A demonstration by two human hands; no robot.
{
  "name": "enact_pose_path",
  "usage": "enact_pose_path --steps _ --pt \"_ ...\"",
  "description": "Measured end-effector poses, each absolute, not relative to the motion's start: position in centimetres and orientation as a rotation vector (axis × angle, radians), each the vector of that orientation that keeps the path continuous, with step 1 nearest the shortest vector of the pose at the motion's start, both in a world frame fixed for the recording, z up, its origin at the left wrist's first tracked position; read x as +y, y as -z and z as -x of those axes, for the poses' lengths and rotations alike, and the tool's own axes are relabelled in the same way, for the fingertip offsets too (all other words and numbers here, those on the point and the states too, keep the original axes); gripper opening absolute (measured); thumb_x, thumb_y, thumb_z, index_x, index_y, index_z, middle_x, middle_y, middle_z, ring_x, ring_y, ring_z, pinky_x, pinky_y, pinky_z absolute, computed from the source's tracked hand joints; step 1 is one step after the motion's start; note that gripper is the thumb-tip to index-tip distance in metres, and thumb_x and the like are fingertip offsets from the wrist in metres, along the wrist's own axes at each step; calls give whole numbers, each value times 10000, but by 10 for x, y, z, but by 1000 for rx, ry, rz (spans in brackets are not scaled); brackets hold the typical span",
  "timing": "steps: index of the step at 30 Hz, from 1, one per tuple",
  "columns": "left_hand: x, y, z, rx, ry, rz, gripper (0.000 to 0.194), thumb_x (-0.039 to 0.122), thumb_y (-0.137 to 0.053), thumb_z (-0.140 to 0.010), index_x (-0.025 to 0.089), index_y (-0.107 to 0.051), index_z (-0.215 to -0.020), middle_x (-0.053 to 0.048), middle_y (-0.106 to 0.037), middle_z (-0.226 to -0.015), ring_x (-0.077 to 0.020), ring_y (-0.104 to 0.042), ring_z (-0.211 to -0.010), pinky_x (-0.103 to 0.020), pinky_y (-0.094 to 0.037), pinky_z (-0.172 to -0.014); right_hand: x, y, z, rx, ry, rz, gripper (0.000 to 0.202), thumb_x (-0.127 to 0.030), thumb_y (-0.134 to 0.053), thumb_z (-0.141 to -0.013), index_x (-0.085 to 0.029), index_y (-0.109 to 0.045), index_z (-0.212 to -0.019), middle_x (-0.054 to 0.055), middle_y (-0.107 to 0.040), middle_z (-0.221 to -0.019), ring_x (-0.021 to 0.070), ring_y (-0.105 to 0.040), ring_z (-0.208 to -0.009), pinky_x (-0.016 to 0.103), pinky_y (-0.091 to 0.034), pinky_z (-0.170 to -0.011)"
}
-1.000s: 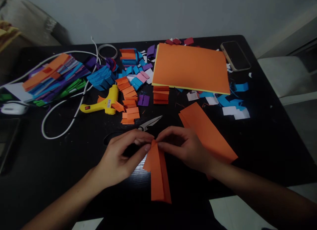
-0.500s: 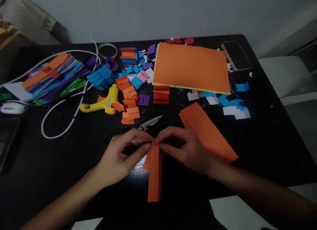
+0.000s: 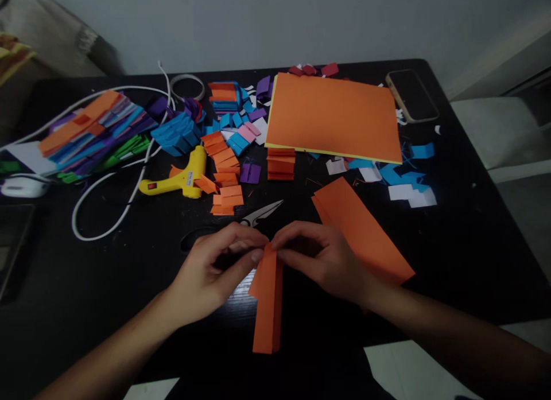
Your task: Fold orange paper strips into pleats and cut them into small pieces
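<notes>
Between my two hands hangs a folded orange paper strip [image 3: 267, 308], its lower end toward the table's front edge. My left hand [image 3: 215, 271] pinches the strip's top from the left with thumb and fingers. From the right, my right hand [image 3: 329, 259] pinches the same top end, the fingertips of both hands nearly meeting. A smaller orange flap shows at the strip's left side. Just beyond my left hand lie scissors [image 3: 260, 214], their blades pointing right and their handles partly hidden. Partly under my right forearm rests a larger orange paper piece [image 3: 365, 233].
A yellow glue gun [image 3: 189, 176] lies left of folded orange pieces [image 3: 227, 196]. An orange sheet stack [image 3: 333, 119] sits at the back beside a phone [image 3: 412, 96]. Coloured paper bundles [image 3: 99, 130], a white cable [image 3: 74, 216] and a mouse [image 3: 23, 186] occupy the left.
The lower end of the orange strip has swung slightly left, and its folded right side shows a little wider. Both hands keep their pinch in almost the same place.
</notes>
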State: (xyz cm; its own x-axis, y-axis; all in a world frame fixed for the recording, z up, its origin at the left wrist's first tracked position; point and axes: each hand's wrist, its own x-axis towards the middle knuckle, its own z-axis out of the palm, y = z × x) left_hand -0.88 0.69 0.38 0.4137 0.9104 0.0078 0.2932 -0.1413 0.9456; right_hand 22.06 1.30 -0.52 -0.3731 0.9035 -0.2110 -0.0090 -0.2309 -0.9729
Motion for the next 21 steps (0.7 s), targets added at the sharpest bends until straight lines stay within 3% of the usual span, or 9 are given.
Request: enact_pose_path --steps 5,8,15,21 --pt "8 -8 16 930 -804 -2063 414 19 -614 -956 231 -700 -1301 -74 -663 -1191 -182 -696 -1078 -295 -610 -905 16 8 -221 -1202 -1833 1129 160 -254 -855 -858 -231 -817 -1011 20 -826 -969 165 -781 -889 294 -631 -814" --pt "7 -8 20 830 -745 -2208 489 1 -600 -915 234 -702 -1332 -96 -589 -1240 -207 -673 -1119 -321 -619 -892 17 8 -220 -1180 -1902 1111 185 -279 -871 -849 -232 -834 -1024 34 -845 -1022 189 -796 -970 322 -635 -879" --pt "5 -9 20 851 -776 -2375 296 77 -667 -936 210 -720 -1194 -96 -675 -1158 -216 -724 -1041 -312 -635 -834 17 3 -221 -1252 -1919 1121 129 -253 -838 -869 -211 -833 -991 33 -841 -967 196 -796 -927 335 -638 -861" --pt "5 -6 25 883 -776 -2351 294 144 -723 -967 209 -703 -1253 -83 -736 -1132 -212 -751 -1016 -302 -632 -861 17 4 -221 -1184 -1951 1077 141 -267 -858 -862 -217 -845 -993 36 -845 -973 191 -791 -925 339 -638 -874"
